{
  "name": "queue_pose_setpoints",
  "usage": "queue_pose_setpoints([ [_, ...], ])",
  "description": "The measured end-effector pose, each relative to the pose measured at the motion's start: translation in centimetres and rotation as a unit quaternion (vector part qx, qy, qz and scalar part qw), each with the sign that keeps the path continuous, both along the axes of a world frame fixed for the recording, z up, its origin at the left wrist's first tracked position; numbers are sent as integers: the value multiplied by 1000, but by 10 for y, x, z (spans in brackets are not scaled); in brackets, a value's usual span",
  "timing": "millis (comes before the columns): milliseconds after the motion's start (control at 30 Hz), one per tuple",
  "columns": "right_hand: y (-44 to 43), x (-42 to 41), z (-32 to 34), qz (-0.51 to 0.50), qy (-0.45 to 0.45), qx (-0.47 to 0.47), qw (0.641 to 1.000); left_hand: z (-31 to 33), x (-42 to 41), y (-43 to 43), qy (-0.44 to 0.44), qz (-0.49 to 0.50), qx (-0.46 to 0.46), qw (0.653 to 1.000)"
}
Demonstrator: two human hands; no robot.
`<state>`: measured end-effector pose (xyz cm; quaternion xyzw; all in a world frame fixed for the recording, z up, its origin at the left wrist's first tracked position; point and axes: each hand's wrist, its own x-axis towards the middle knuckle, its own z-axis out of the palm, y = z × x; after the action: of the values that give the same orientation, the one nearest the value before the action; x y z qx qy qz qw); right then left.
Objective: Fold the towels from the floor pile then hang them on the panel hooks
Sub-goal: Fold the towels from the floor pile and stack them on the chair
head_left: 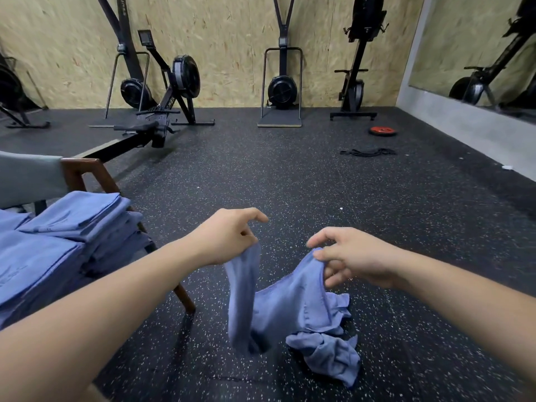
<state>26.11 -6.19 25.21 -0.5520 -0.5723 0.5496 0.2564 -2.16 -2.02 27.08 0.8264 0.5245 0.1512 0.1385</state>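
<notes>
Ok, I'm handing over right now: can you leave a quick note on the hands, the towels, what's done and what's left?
Left hand and right hand each pinch an upper edge of the crumpled blue cloth towel.
The towel is half lifted, with its lower end on the black speckled rubber floor.
Done: a stack of folded blue towels sits on the wooden-framed chair at the left.
Left: fold this towel, then hang them all. No panel hooks are in view.
</notes>
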Motion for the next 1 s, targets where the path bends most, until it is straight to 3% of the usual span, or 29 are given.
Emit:
queue_pose_setpoints([
  [400, -17, -40, 23, 16, 68, 47, 996, 13, 42, -27, -109, -49, 60, 991],
  [700, -20, -38, 21, 29, 72, 82, 994, 12, 56, -38, -137, -69, 90, 984],
  [1000, -17, -32, 24, -31, 71, 115, 990, 16, 57, -41, -208, -88, 95, 970],
])
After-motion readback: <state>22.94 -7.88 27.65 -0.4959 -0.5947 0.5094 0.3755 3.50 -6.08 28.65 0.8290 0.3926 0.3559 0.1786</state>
